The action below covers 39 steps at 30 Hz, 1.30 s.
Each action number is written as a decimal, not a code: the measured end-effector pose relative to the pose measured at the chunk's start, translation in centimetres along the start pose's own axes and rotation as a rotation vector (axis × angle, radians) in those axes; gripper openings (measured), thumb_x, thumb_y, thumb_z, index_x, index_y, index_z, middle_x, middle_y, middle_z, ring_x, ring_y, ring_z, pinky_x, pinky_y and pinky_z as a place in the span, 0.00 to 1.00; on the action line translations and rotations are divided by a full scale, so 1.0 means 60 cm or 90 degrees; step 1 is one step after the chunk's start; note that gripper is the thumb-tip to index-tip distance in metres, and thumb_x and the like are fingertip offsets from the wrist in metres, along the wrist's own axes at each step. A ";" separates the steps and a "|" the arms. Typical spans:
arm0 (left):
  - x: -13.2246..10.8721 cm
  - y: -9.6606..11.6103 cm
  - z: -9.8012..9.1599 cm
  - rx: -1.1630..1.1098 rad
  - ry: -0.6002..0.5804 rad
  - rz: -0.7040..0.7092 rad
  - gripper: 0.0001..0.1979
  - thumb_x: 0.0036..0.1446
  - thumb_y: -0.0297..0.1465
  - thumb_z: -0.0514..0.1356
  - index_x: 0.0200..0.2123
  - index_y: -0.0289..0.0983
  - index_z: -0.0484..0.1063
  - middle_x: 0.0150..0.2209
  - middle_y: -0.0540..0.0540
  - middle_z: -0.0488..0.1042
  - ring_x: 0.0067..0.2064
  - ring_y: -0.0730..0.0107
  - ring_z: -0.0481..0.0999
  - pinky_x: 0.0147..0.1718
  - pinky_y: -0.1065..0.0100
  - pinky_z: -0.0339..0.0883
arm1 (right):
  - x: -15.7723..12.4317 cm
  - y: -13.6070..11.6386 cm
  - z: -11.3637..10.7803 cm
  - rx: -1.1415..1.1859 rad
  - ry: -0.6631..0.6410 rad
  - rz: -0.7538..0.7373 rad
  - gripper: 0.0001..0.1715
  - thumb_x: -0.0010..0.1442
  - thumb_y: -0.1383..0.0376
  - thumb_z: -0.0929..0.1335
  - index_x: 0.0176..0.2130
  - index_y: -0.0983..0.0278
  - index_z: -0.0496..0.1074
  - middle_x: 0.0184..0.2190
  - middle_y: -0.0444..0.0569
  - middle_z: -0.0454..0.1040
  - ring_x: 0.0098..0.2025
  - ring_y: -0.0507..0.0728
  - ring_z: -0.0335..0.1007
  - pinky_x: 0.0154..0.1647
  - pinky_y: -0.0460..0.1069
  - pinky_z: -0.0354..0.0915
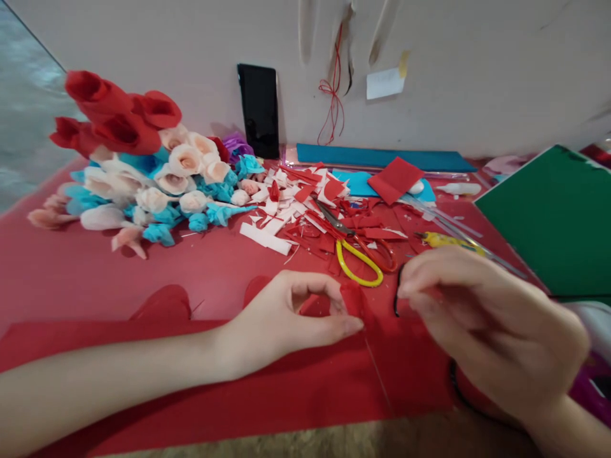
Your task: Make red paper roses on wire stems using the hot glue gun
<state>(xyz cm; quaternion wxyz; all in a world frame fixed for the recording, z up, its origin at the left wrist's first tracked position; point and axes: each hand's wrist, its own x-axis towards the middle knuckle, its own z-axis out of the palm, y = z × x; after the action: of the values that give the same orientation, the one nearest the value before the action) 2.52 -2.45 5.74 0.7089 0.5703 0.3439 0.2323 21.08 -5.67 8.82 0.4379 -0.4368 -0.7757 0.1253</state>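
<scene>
My left hand pinches a small rolled piece of red paper between thumb and fingers, above a red sheet along the table's front edge. To the right, my right hand is raised with thumb and fingertips pressed together; a thin black cord hangs at those fingertips. Scissors with one yellow and one red handle lie just beyond my hands, partly on red and white paper scraps. Red rounded paper pieces lie behind my left forearm.
Red, cream and blue paper flowers are piled at the back left. A black phone leans on the wall. Blue paper, a yellow-handled tool, a small white bottle and a green board are farther right.
</scene>
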 end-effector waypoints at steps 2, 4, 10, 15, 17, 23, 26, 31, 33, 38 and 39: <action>0.001 -0.001 -0.001 0.005 0.003 0.013 0.07 0.49 0.32 0.62 0.26 0.33 0.70 0.26 0.50 0.71 0.33 0.72 0.69 0.37 0.71 0.63 | 0.000 -0.004 -0.002 -0.050 -0.049 -0.099 0.11 0.50 0.79 0.66 0.33 0.66 0.68 0.29 0.44 0.72 0.32 0.48 0.69 0.35 0.41 0.68; 0.001 -0.002 -0.001 0.008 0.006 0.022 0.06 0.50 0.31 0.62 0.28 0.33 0.71 0.27 0.50 0.71 0.33 0.72 0.69 0.37 0.71 0.63 | -0.002 -0.007 -0.001 -0.098 -0.089 -0.143 0.11 0.50 0.77 0.67 0.35 0.65 0.68 0.30 0.44 0.73 0.32 0.49 0.70 0.35 0.42 0.69; 0.003 -0.001 -0.001 0.012 0.003 0.014 0.06 0.49 0.32 0.61 0.29 0.34 0.71 0.28 0.48 0.71 0.34 0.70 0.69 0.38 0.70 0.63 | -0.010 -0.004 0.005 -0.191 -0.129 -0.152 0.07 0.55 0.73 0.66 0.34 0.62 0.68 0.30 0.43 0.73 0.31 0.50 0.70 0.31 0.44 0.69; 0.002 0.000 0.000 0.013 -0.012 -0.003 0.07 0.49 0.32 0.61 0.26 0.34 0.69 0.26 0.51 0.69 0.31 0.73 0.68 0.36 0.72 0.62 | -0.017 0.004 0.002 -0.206 -0.174 -0.181 0.06 0.56 0.74 0.64 0.33 0.63 0.67 0.31 0.44 0.72 0.32 0.51 0.69 0.29 0.46 0.67; 0.001 0.001 0.000 0.020 -0.012 -0.008 0.07 0.49 0.32 0.61 0.25 0.34 0.68 0.25 0.51 0.69 0.31 0.74 0.67 0.36 0.72 0.62 | -0.020 0.005 0.001 -0.222 -0.179 -0.201 0.06 0.56 0.74 0.65 0.33 0.63 0.67 0.31 0.44 0.72 0.33 0.52 0.68 0.29 0.46 0.66; 0.003 0.001 -0.001 0.016 -0.017 -0.002 0.08 0.49 0.32 0.62 0.26 0.33 0.69 0.27 0.48 0.70 0.33 0.71 0.69 0.38 0.69 0.62 | -0.011 -0.003 0.003 -0.207 -0.081 -0.144 0.08 0.55 0.76 0.64 0.33 0.64 0.65 0.28 0.43 0.70 0.31 0.49 0.67 0.33 0.43 0.66; 0.006 0.000 -0.001 0.014 -0.013 0.003 0.08 0.49 0.32 0.62 0.27 0.33 0.70 0.27 0.48 0.71 0.34 0.70 0.69 0.39 0.69 0.62 | -0.003 -0.006 0.002 -0.131 -0.054 -0.111 0.11 0.53 0.79 0.64 0.33 0.65 0.66 0.28 0.43 0.70 0.32 0.48 0.67 0.35 0.41 0.66; 0.002 0.001 0.000 0.001 -0.003 -0.009 0.09 0.49 0.33 0.62 0.26 0.34 0.69 0.25 0.50 0.68 0.33 0.72 0.69 0.39 0.70 0.62 | 0.000 -0.002 0.001 0.086 -0.060 0.099 0.05 0.55 0.73 0.65 0.31 0.63 0.67 0.26 0.43 0.69 0.26 0.47 0.65 0.24 0.41 0.64; 0.001 0.001 0.000 -0.005 0.007 -0.014 0.09 0.48 0.33 0.62 0.24 0.34 0.67 0.25 0.51 0.68 0.33 0.71 0.69 0.40 0.69 0.63 | -0.001 0.003 0.002 0.240 -0.083 0.253 0.04 0.58 0.69 0.65 0.31 0.63 0.68 0.24 0.42 0.68 0.23 0.46 0.64 0.21 0.39 0.63; 0.004 0.000 0.000 0.000 0.004 -0.022 0.10 0.49 0.33 0.61 0.23 0.34 0.66 0.26 0.50 0.68 0.35 0.69 0.70 0.41 0.68 0.63 | -0.001 0.019 0.006 0.498 -0.111 0.436 0.05 0.60 0.67 0.64 0.33 0.62 0.70 0.26 0.41 0.69 0.25 0.46 0.68 0.27 0.39 0.66; 0.004 0.000 0.001 0.002 0.005 -0.024 0.10 0.49 0.34 0.61 0.24 0.34 0.66 0.26 0.50 0.68 0.35 0.69 0.70 0.41 0.68 0.63 | 0.000 0.021 0.007 0.510 -0.110 0.435 0.05 0.60 0.68 0.64 0.33 0.62 0.70 0.26 0.41 0.70 0.26 0.46 0.68 0.28 0.40 0.67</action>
<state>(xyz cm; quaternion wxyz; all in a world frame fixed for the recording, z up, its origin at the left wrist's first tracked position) 2.69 -2.32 5.69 0.7111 0.5639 0.3574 0.2206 21.49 -4.85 7.85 0.4393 -0.4512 -0.5141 0.5824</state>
